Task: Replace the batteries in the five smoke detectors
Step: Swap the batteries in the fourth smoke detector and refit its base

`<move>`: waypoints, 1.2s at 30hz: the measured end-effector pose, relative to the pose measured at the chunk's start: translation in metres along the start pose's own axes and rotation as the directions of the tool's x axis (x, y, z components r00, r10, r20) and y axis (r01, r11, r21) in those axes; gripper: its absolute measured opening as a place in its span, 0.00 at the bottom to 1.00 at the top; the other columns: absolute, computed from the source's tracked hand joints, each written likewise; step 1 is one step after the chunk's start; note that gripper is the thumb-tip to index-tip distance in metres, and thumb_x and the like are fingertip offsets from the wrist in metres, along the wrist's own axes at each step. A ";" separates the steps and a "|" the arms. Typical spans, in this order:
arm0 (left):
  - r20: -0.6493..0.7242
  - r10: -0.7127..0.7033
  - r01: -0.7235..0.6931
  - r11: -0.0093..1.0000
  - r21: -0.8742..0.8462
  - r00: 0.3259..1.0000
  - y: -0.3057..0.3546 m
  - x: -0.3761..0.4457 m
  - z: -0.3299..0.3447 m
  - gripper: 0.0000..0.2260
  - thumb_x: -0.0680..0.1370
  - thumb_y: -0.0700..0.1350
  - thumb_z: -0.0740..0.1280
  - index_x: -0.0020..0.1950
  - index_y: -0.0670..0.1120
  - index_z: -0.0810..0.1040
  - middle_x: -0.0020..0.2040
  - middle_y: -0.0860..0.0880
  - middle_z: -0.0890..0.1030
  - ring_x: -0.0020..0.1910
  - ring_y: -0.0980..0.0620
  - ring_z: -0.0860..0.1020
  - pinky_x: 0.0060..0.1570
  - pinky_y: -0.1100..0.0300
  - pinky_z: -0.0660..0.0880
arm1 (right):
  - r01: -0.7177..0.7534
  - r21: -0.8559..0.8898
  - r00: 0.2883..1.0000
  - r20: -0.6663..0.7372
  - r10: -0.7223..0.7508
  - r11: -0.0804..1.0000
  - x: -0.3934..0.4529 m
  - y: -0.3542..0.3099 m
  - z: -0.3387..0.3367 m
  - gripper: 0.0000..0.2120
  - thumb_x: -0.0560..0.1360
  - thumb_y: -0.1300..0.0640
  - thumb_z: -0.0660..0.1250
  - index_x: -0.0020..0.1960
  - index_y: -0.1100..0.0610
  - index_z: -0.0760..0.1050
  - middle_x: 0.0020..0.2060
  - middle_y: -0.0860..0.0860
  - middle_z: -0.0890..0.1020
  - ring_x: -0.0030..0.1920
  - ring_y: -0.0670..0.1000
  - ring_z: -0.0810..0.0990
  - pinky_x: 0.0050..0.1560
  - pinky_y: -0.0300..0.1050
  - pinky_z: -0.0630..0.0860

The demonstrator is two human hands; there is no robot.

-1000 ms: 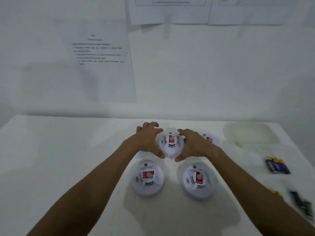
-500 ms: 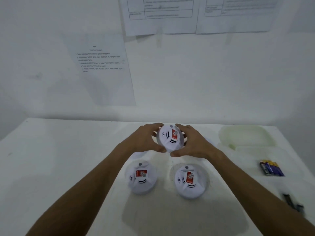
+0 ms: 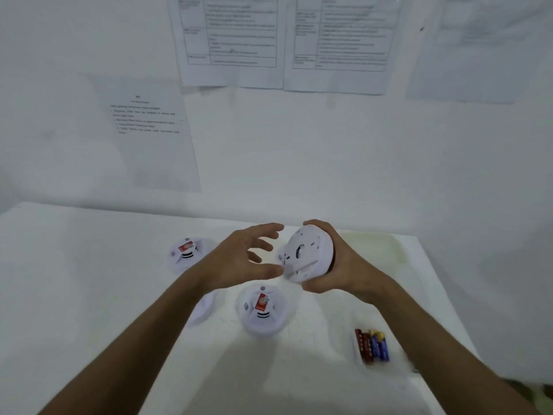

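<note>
One white round smoke detector (image 3: 308,254) is held clear of the table (image 3: 89,295), tipped on edge with its flat back plate facing left. Two detectors with red labels rest face-up on the table, one at the far left (image 3: 187,254) and one near the centre (image 3: 261,311); a fourth (image 3: 202,310) lies left of the centre one, partly hidden. A pack of batteries (image 3: 372,345), red and blue-yellow, lies on the table to the right of the centre detector.

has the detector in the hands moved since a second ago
Yes. The smoke detector sat on the table among the others; now the right hand holds it lifted above the table, flipped so its back faces the camera.
</note>
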State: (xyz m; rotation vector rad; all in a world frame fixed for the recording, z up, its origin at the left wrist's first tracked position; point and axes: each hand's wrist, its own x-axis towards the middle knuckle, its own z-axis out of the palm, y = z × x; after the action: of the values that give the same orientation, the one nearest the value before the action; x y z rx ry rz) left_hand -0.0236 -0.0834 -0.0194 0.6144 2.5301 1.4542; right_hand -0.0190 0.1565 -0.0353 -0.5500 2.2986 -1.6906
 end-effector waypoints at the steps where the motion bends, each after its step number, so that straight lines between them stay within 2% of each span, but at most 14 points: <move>1: 0.019 -0.003 0.002 0.999 0.036 1.000 0.004 -0.001 0.005 0.34 0.67 0.49 0.79 0.69 0.62 0.68 0.64 0.58 0.75 0.58 0.60 0.77 0.54 0.61 0.78 | 0.016 0.034 1.000 0.003 -0.016 0.999 -0.006 0.002 -0.004 0.44 0.60 0.70 0.77 0.69 0.48 0.64 0.59 0.49 0.76 0.58 0.49 0.79 0.51 0.51 0.82; 3: 0.070 -0.011 0.007 0.999 0.045 0.998 0.010 -0.001 0.016 0.37 0.65 0.50 0.80 0.70 0.62 0.67 0.64 0.58 0.75 0.56 0.60 0.78 0.52 0.61 0.79 | 0.041 0.106 0.999 0.018 -0.043 0.993 -0.016 0.004 -0.009 0.43 0.60 0.71 0.77 0.69 0.51 0.65 0.61 0.51 0.77 0.61 0.52 0.78 0.53 0.51 0.80; 5: 0.101 0.005 -0.003 1.000 -0.014 0.995 0.016 -0.003 0.025 0.40 0.64 0.47 0.81 0.72 0.58 0.67 0.62 0.57 0.77 0.53 0.57 0.81 0.49 0.58 0.81 | 0.062 0.172 0.997 0.027 -0.067 0.983 -0.024 0.006 -0.010 0.43 0.60 0.74 0.76 0.70 0.53 0.66 0.64 0.54 0.76 0.63 0.55 0.77 0.55 0.53 0.80; 7: 0.077 0.046 -0.042 0.998 -0.051 0.996 0.021 -0.007 0.034 0.38 0.64 0.44 0.81 0.70 0.57 0.69 0.60 0.57 0.79 0.51 0.54 0.82 0.47 0.56 0.82 | 0.072 0.195 0.997 0.009 -0.076 0.978 -0.031 0.008 -0.008 0.44 0.61 0.75 0.75 0.71 0.54 0.65 0.65 0.54 0.76 0.64 0.55 0.76 0.55 0.51 0.79; 10: 0.010 0.079 -0.079 0.996 0.032 0.997 0.022 -0.012 0.040 0.37 0.63 0.46 0.81 0.68 0.59 0.71 0.59 0.60 0.79 0.50 0.54 0.82 0.48 0.54 0.82 | 0.086 0.096 0.996 -0.039 -0.083 0.992 -0.038 0.011 -0.003 0.45 0.60 0.71 0.78 0.72 0.53 0.65 0.64 0.50 0.76 0.65 0.51 0.75 0.55 0.47 0.79; 14: 0.048 0.060 -0.064 0.995 0.083 0.997 0.023 -0.018 0.041 0.36 0.64 0.48 0.81 0.69 0.55 0.71 0.60 0.58 0.79 0.51 0.54 0.82 0.48 0.54 0.82 | 0.107 -0.009 0.989 -0.098 -0.107 0.994 -0.044 0.015 0.006 0.49 0.56 0.69 0.84 0.70 0.51 0.65 0.63 0.47 0.75 0.62 0.43 0.75 0.57 0.38 0.76; 18: 0.015 0.038 -0.039 0.997 0.059 0.999 0.027 -0.023 0.041 0.27 0.70 0.49 0.77 0.67 0.52 0.74 0.57 0.56 0.82 0.47 0.56 0.83 0.50 0.53 0.81 | 0.130 -0.041 0.982 -0.133 -0.134 0.991 -0.050 0.018 0.012 0.47 0.55 0.69 0.84 0.67 0.47 0.67 0.60 0.44 0.76 0.61 0.43 0.76 0.55 0.37 0.77; 22: 0.015 0.021 -0.022 0.997 0.068 1.000 0.027 -0.027 0.042 0.28 0.67 0.48 0.79 0.65 0.53 0.75 0.57 0.56 0.81 0.44 0.55 0.84 0.47 0.52 0.82 | 0.141 -0.058 0.976 -0.157 -0.148 0.988 -0.056 0.018 0.016 0.47 0.56 0.70 0.83 0.66 0.46 0.66 0.61 0.44 0.75 0.59 0.39 0.75 0.55 0.35 0.76; 25: 0.023 0.039 -0.042 0.992 0.117 0.999 0.030 -0.028 0.043 0.31 0.65 0.48 0.80 0.66 0.52 0.75 0.58 0.58 0.80 0.42 0.56 0.84 0.48 0.54 0.82 | 0.139 -0.070 0.978 -0.149 -0.148 0.988 -0.059 0.019 0.016 0.50 0.56 0.68 0.84 0.71 0.49 0.63 0.63 0.42 0.74 0.61 0.38 0.75 0.56 0.35 0.76; 27: 0.020 0.049 -0.052 0.983 0.176 0.999 0.033 -0.028 0.043 0.30 0.66 0.49 0.80 0.65 0.52 0.75 0.54 0.59 0.81 0.40 0.59 0.83 0.48 0.58 0.81 | 0.133 -0.079 0.980 -0.136 -0.143 0.988 -0.060 0.019 0.015 0.52 0.56 0.68 0.84 0.72 0.49 0.62 0.63 0.41 0.75 0.62 0.38 0.75 0.57 0.35 0.76; 29: 0.011 0.062 -0.063 0.973 0.222 0.998 0.035 -0.028 0.044 0.29 0.65 0.50 0.80 0.64 0.52 0.76 0.50 0.60 0.81 0.39 0.62 0.83 0.46 0.64 0.80 | 0.150 -0.111 0.975 -0.151 -0.165 0.983 -0.061 0.019 0.015 0.49 0.56 0.68 0.84 0.69 0.46 0.65 0.61 0.37 0.76 0.61 0.38 0.75 0.57 0.33 0.75; 31: -0.013 0.081 -0.075 0.964 0.255 0.997 0.036 -0.027 0.046 0.29 0.64 0.51 0.80 0.63 0.53 0.76 0.54 0.59 0.80 0.40 0.61 0.83 0.45 0.67 0.79 | 0.174 -0.150 0.963 -0.182 -0.200 0.973 -0.061 0.019 0.016 0.46 0.56 0.68 0.84 0.65 0.44 0.67 0.58 0.34 0.76 0.60 0.38 0.76 0.56 0.31 0.74; 36: -0.083 0.085 -0.058 0.958 0.282 0.993 0.035 -0.024 0.058 0.29 0.62 0.52 0.80 0.60 0.52 0.76 0.56 0.57 0.79 0.41 0.60 0.82 0.42 0.63 0.80 | 0.195 -0.182 0.945 -0.227 -0.234 0.964 -0.061 0.025 0.015 0.45 0.56 0.67 0.83 0.65 0.44 0.68 0.57 0.35 0.77 0.59 0.41 0.77 0.54 0.31 0.74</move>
State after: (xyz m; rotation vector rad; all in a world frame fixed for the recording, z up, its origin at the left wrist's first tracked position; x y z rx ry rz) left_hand 0.0269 -0.0324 -0.0207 0.6998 2.8432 1.1804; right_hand 0.0384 0.1761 -0.0658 -0.6797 2.6525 -1.7710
